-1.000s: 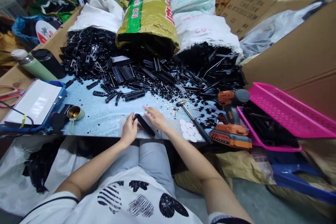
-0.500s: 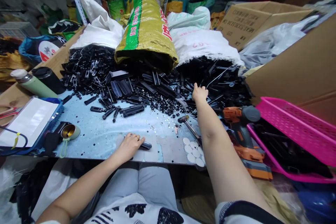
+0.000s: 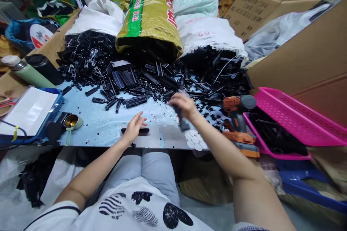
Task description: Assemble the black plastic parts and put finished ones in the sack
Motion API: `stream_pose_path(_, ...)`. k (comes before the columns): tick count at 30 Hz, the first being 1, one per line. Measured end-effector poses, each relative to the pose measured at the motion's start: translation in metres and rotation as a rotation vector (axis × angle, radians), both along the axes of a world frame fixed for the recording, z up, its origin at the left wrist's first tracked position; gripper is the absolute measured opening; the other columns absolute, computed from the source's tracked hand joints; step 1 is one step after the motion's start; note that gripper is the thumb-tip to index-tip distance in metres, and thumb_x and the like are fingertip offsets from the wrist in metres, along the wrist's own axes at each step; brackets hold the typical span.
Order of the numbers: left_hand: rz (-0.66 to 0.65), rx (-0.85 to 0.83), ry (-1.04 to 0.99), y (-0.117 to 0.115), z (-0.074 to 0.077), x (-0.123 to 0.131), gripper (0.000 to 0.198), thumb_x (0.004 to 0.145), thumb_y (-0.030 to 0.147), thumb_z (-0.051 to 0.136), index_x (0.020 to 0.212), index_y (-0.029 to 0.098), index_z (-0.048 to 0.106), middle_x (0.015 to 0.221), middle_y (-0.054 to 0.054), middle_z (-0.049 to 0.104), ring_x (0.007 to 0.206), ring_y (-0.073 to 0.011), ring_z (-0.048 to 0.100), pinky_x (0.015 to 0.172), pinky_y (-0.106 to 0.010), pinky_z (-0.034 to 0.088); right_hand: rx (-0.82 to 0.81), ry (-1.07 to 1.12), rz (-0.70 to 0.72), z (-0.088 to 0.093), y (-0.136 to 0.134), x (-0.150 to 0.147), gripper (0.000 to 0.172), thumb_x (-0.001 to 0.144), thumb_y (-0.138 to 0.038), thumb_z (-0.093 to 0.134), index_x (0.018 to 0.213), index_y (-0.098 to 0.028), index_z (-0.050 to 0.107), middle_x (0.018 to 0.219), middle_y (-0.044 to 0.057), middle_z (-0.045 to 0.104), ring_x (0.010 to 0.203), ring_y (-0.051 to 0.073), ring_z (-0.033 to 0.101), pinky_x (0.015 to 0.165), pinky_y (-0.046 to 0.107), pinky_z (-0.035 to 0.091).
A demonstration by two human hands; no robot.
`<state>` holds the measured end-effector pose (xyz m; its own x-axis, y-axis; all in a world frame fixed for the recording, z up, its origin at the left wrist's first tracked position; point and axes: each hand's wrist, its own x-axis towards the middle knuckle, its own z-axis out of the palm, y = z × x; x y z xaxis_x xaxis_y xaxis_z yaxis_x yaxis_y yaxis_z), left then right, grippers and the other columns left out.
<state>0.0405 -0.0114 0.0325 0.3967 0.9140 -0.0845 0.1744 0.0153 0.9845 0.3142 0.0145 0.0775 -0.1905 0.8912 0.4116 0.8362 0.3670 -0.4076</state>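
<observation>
Legs [image 3: 155, 173] in pale trousers, two of them, show under the table edge; just above it one black bar-shaped piece [image 3: 145, 130] lies crosswise on the worktable [image 3: 103, 126]. The person's left hand [image 3: 133, 128] is over it, fingers loosely extended, partly hiding it; whether they touch cannot be told. The right hand [image 3: 184, 105] grips one dark object [image 3: 184, 125], too blurred to name. Near it lie about eight white discs [image 3: 194, 140].

One cup [image 3: 73, 122] stands to the left. To the right, one orange-and-black drill [image 3: 238, 124] stands between the right forearm and one pink basket [image 3: 300, 119] of black parts. One white sheet [image 3: 28, 110] lies at far left, two bottles behind it: a green flask [image 3: 32, 74] and a black tumbler [image 3: 47, 68].

Farther back, uncountable black parts [image 3: 92, 57] form a heap blocking the table's rear, under three sacks: one yellow [image 3: 154, 18], two white [image 3: 97, 18]. One lettered carton [image 3: 249, 12] sits beyond.
</observation>
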Motion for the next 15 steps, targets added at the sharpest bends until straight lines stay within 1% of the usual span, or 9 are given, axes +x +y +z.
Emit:
stream_pose_path(2, -0.006, -0.244, -0.194, 0.004, 0.004, 0.01, 0.058, 0.089, 0.053, 0.037, 0.136, 0.018, 0.037, 0.102, -0.01, 0.062, 0.076, -0.0152, 0.062, 0.069, -0.03, 0.049, -0.085, 0.02, 0.264, -0.012, -0.041, -0.047, 0.022, 0.086, -0.031, 0.051, 0.083, -0.016, 0.067, 0.083, 0.003, 0.065, 0.075, 0.01, 0.061, 0.064, 0.02, 0.053)
stream_pose_path(4, -0.032, -0.31, -0.242, 0.005, 0.005, 0.016, 0.055, 0.083, 0.051, 0.051, 0.123, 0.014, 0.053, 0.089, -0.008, 0.064, 0.07, -0.0136, 0.06, 0.066, -0.027, 0.048, -0.114, 0.074, 0.362, -0.025, -0.073, -0.078, 0.028, 0.088, -0.034, 0.048, 0.085, -0.016, 0.068, 0.083, 0.004, 0.066, 0.072, 0.01, 0.061, 0.062, 0.021, 0.055)
stream_pose_path(5, -0.013, -0.281, -0.237, 0.003, 0.004, 0.017, 0.049, 0.08, 0.049, 0.057, 0.112, 0.012, 0.06, 0.083, -0.006, 0.064, 0.069, -0.013, 0.059, 0.066, -0.026, 0.047, -0.128, 0.151, 0.348, -0.031, -0.084, -0.087, 0.03, 0.089, -0.036, 0.046, 0.09, -0.016, 0.068, 0.088, 0.006, 0.067, 0.078, 0.012, 0.062, 0.068, 0.025, 0.056)
stream_pose_path(7, 0.091, -0.146, -0.214, -0.003, 0.002, 0.018, 0.038, 0.079, 0.046, 0.059, 0.095, 0.012, 0.065, 0.077, -0.004, 0.063, 0.07, -0.0125, 0.057, 0.069, -0.025, 0.046, -0.245, 0.399, 0.212, -0.041, -0.098, -0.094, 0.036, 0.093, -0.041, 0.039, 0.101, -0.019, 0.067, 0.096, 0.009, 0.066, 0.089, 0.015, 0.063, 0.077, 0.031, 0.055)
stream_pose_path(9, 0.198, 0.016, -0.183, -0.011, 0.001, 0.016, 0.034, 0.084, 0.043, 0.053, 0.094, 0.014, 0.064, 0.08, -0.004, 0.064, 0.074, -0.0126, 0.058, 0.072, -0.026, 0.046, -0.554, 0.691, 0.119, -0.046, -0.103, -0.092, 0.047, 0.094, -0.048, 0.029, 0.11, -0.019, 0.063, 0.092, 0.009, 0.066, 0.082, 0.017, 0.065, 0.071, 0.031, 0.055)
stream_pose_path(10, 0.216, 0.086, -0.158, -0.015, 0.001, 0.015, 0.032, 0.085, 0.042, 0.051, 0.096, 0.015, 0.064, 0.082, -0.004, 0.064, 0.076, -0.0129, 0.058, 0.074, -0.026, 0.046, -0.752, 0.795, 0.131, -0.048, -0.104, -0.09, 0.054, 0.094, -0.053, 0.024, 0.112, -0.017, 0.061, 0.086, 0.009, 0.066, 0.073, 0.016, 0.066, 0.064, 0.029, 0.054)
stream_pose_path(12, 0.191, 0.221, -0.104, -0.02, 0.001, 0.013, 0.03, 0.087, 0.04, 0.049, 0.098, 0.016, 0.063, 0.087, -0.005, 0.064, 0.082, -0.0142, 0.058, 0.078, -0.027, 0.046, -1.072, 0.902, 0.217, -0.048, -0.105, -0.084, 0.064, 0.092, -0.06, 0.019, 0.114, -0.013, 0.057, 0.076, 0.008, 0.065, 0.056, 0.014, 0.061, 0.052, 0.025, 0.05)
stream_pose_path(13, 0.156, 0.283, -0.083, -0.021, 0.001, 0.011, 0.029, 0.088, 0.039, 0.049, 0.099, 0.016, 0.063, 0.089, -0.006, 0.063, 0.085, -0.015, 0.058, 0.08, -0.028, 0.046, -1.147, 0.91, 0.251, -0.047, -0.106, -0.08, 0.067, 0.091, -0.062, 0.018, 0.114, -0.012, 0.056, 0.071, 0.007, 0.064, 0.05, 0.012, 0.057, 0.049, 0.024, 0.047)
stream_pose_path(15, 0.062, 0.381, -0.052, -0.018, -0.001, 0.005, 0.032, 0.09, 0.038, 0.045, 0.109, 0.017, 0.06, 0.098, -0.007, 0.061, 0.091, -0.0158, 0.058, 0.084, -0.03, 0.045, -1.12, 0.827, 0.265, -0.043, -0.109, -0.072, 0.065, 0.09, -0.064, 0.021, 0.112, -0.013, 0.055, 0.064, 0.003, 0.06, 0.042, 0.009, 0.048, 0.045, 0.021, 0.041)
